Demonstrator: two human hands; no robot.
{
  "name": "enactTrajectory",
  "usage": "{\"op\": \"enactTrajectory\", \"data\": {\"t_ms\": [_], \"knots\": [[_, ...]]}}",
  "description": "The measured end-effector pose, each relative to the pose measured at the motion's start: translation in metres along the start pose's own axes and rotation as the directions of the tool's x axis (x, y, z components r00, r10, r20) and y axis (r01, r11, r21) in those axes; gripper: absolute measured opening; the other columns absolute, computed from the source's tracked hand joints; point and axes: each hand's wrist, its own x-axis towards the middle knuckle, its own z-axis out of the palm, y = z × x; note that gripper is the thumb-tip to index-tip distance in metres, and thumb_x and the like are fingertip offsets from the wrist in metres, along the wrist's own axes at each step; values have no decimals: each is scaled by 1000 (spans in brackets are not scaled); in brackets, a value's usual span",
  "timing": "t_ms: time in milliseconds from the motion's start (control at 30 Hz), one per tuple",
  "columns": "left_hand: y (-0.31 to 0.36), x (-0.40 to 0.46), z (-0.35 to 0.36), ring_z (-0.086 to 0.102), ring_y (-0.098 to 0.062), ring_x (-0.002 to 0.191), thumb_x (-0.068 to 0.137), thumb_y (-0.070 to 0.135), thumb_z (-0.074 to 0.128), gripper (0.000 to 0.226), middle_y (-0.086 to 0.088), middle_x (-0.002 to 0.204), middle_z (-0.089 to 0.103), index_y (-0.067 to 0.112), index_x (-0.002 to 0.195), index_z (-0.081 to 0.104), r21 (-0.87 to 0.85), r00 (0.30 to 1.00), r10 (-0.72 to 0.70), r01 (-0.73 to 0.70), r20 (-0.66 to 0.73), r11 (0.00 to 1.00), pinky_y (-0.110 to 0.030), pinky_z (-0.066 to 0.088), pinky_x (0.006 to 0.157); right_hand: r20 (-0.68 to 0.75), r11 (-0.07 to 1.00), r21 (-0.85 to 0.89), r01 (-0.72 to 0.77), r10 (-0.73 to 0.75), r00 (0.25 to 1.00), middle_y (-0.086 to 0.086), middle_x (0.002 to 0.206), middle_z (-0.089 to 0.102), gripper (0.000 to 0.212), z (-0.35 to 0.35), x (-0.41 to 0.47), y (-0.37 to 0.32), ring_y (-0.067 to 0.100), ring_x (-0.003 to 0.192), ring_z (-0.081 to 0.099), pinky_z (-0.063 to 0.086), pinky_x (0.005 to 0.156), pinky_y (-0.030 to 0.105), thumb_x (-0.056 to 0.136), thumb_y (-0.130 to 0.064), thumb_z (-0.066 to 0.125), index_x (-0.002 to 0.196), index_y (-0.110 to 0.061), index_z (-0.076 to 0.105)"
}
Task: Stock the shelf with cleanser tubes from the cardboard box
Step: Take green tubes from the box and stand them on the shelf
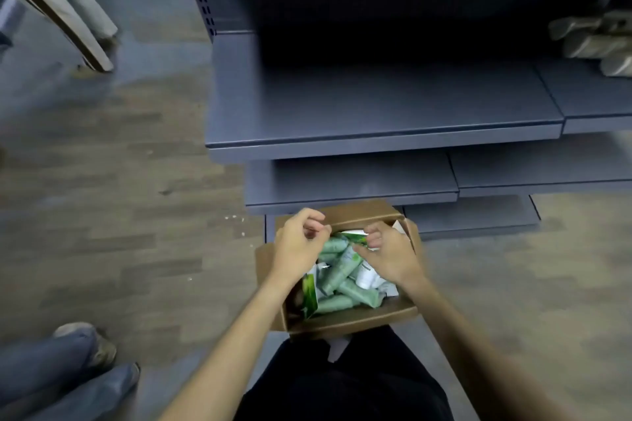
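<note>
An open cardboard box (345,321) stands on the floor below the grey shelf (383,120). Several pale green cleanser tubes (337,302) lie jumbled inside it, along with green-and-white packets. My left hand (299,249) hovers over the box's back left corner, fingers curled, with nothing visible in it. My right hand (390,258) reaches in from the right. Its thumb and curled fingers pinch the upper end of one slanted cleanser tube (342,267). The top shelf board holds no tubes.
Two lower shelf boards (349,181) jut out just behind the box. Greyish packs (602,37) lie at the far right of the shelf. Another person's jeans and shoes (82,362) are at lower left. A leaning board (58,7) stands upper left on the wood-pattern floor.
</note>
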Motion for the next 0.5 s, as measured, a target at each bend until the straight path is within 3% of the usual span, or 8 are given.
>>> {"op": "enactTrajectory", "data": {"t_ms": [100, 200, 367, 433, 500], "knots": [[-26, 0, 4, 62, -6, 71, 85, 14, 73, 14, 7, 77, 67, 23, 93, 65, 65, 995, -96, 94, 20, 993, -14, 49, 75, 97, 997, -57, -53, 58, 994, 0, 91, 62, 42, 12, 10, 26, 15, 89, 60, 52, 92, 34, 84, -28, 78, 116, -6, 61], [-51, -2, 6, 67, -14, 80, 83, 14, 73, 17, 9, 77, 67, 26, 90, 64, 144, 983, -181, 177, 15, 974, -32, 55, 87, 197, 988, -140, -66, 93, 976, 4, 100, 66, 42, 28, 13, 45, 22, 98, 64, 51, 91, 35, 85, -27, 75, 119, -9, 59], [-77, -13, 12, 70, -21, 89, 83, 18, 74, 13, 3, 84, 70, 21, 92, 65, 215, 947, -320, 319, -31, 923, -38, 55, 88, 421, 976, -212, -54, 141, 896, 4, 99, 66, 39, 67, 11, 51, 22, 98, 65, 53, 90, 35, 83, -26, 77, 115, -9, 62], [-83, -16, 12, 70, -22, 92, 85, 16, 73, 16, -3, 92, 74, 14, 100, 68, 240, 938, -347, 342, -24, 908, -34, 54, 90, 457, 970, -219, -106, 198, 867, 4, 97, 69, 34, 87, 8, 46, 20, 95, 66, 52, 82, 29, 82, -36, 77, 104, -12, 68], [-88, -20, 11, 70, -20, 93, 87, 15, 71, 18, -5, 97, 75, 12, 105, 68, 259, 933, -360, 352, -18, 899, -26, 51, 88, 466, 954, -266, -137, 251, 848, 0, 82, 68, 34, 105, 3, 39, 18, 83, 66, 48, 68, 27, 81, -50, 73, 82, -16, 69]]}}
